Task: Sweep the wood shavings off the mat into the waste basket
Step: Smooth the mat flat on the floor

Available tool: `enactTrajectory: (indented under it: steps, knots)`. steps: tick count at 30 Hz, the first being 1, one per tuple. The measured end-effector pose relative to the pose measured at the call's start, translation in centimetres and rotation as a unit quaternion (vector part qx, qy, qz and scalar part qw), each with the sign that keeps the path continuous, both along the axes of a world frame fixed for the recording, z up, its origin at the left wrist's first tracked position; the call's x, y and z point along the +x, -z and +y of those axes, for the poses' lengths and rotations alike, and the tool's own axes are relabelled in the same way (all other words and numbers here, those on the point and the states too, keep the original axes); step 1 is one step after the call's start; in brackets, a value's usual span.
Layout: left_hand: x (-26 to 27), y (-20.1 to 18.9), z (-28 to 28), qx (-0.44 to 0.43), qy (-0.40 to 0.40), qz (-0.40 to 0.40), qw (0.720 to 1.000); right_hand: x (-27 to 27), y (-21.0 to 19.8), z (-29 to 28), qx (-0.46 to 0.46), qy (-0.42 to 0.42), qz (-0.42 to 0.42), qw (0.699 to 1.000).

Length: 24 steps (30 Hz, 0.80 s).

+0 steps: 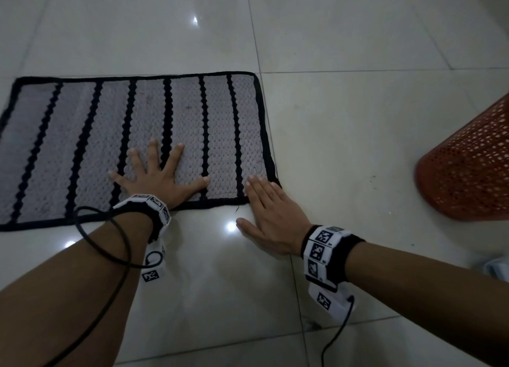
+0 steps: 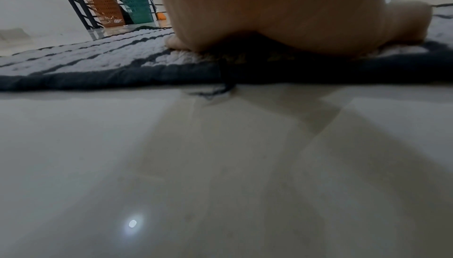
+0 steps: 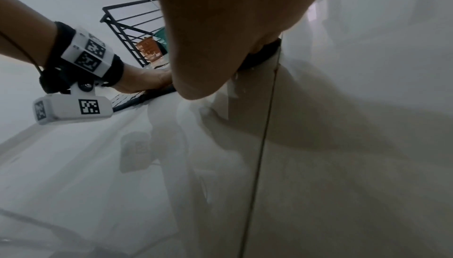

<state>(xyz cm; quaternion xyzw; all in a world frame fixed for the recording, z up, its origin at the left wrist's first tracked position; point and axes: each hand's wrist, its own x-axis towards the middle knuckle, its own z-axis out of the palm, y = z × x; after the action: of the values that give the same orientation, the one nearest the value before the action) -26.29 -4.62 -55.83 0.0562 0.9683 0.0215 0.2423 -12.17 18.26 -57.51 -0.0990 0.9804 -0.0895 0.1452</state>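
Observation:
A grey mat (image 1: 96,135) with black stripes and a black border lies flat on the tiled floor. My left hand (image 1: 157,173) presses down on its near right part with the fingers spread. My right hand (image 1: 267,215) lies flat with straight fingers at the mat's near right corner, the fingertips touching the border and the palm on the floor. An orange-red mesh waste basket (image 1: 468,168) lies tipped at the right edge. No wood shavings show on the mat. In the left wrist view the palm (image 2: 282,10) rests on the mat edge (image 2: 122,76).
Glossy pale floor tiles (image 1: 344,118) surround the mat. Cables (image 1: 104,245) trail from both wristbands. Far off by a black railing (image 2: 73,0) stand an orange basket (image 2: 105,8) and a green basket (image 2: 137,5). A pale object (image 1: 495,269) sits at the right edge.

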Motion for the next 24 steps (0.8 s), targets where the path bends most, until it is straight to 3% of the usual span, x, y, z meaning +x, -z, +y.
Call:
enactTrajectory:
  steps: [5,10,13,16,19,24]
  knots:
    - [0.0,0.1,-0.1,0.001,0.002,0.002,1.0,2.5,0.3,2.4,0.022,0.01,0.01,1.0]
    - [0.0,0.2,-0.1,-0.002,0.002,0.001,1.0,4.5,-0.4,3.0,0.026,0.107,-0.02,0.994]
    - [0.1,0.1,0.0,-0.005,0.002,0.003,1.0,1.9,-0.8,1.4,-0.003,0.06,0.036,0.998]
    - [0.2,0.0,0.1,-0.007,0.0,0.0,1.0,-1.8,0.4,0.3,-0.004,-0.003,0.036,0.999]
    - [0.1,-0.1,0.0,-0.01,0.002,0.002,1.0,-2.6,1.6,1.0,0.01,0.005,0.033,0.999]
    - [0.0,0.0,0.0,-0.006,0.002,0.002,1.0,0.9,1.6,3.5,-0.029,0.061,0.0,0.998]
